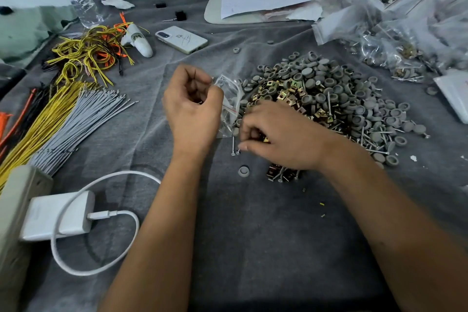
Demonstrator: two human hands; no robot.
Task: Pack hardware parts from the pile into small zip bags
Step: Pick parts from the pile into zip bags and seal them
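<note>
Head view: left hand (193,106) fingers pinch the zip bag (229,99); right hand (276,137) fingers curl onto the pile (329,99).

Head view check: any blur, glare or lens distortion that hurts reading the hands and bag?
Head view: light is soft and even, shadows faint; wide-angle bending at the edges; the left hand and right hand are fairly sharp; the clear zip bag shows slight sheen; the far filled bags look soft.

No text, label or number is legible on anything here.
</note>
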